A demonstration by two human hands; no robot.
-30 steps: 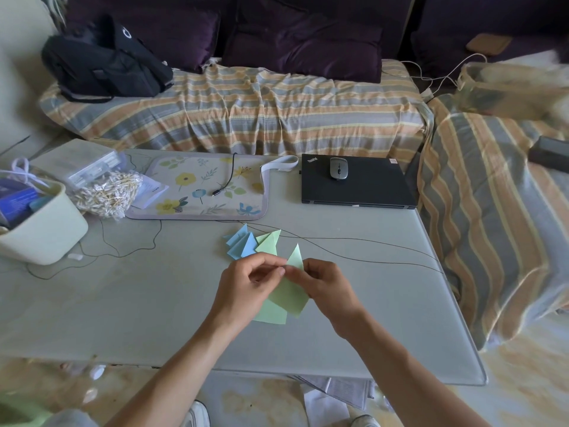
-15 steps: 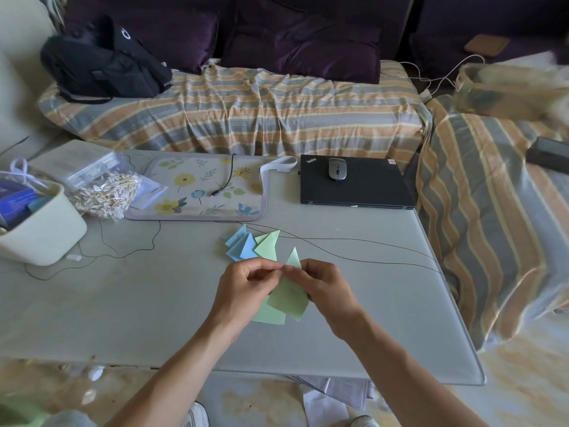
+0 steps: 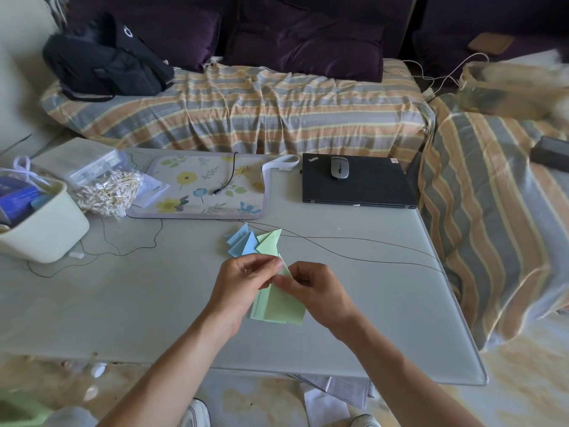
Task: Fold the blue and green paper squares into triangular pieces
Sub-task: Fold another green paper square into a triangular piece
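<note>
Both hands pinch one green paper piece (image 3: 281, 305) at its top, just above the grey table (image 3: 129, 300). My left hand (image 3: 243, 285) grips its upper left edge with thumb and fingers. My right hand (image 3: 311, 288) pinches the upper right. More green paper (image 3: 258, 309) shows under it, lying flat. Just beyond the hands lie folded blue triangles (image 3: 241, 241) and a folded green triangle (image 3: 271, 243), fanned together on the table.
A thin black cable (image 3: 354, 241) runs across the table behind the papers. A floral mat (image 3: 200, 186), a closed black laptop (image 3: 357, 183) with a mouse (image 3: 339, 167), a bag of cotton swabs (image 3: 106, 192) and a cream bin (image 3: 46, 229) stand further back. Striped sofas surround the table.
The green piece has turned in my hands and come slightly nearer; its pointed tip, which stood above the fingers, is now mostly hidden behind them.
</note>
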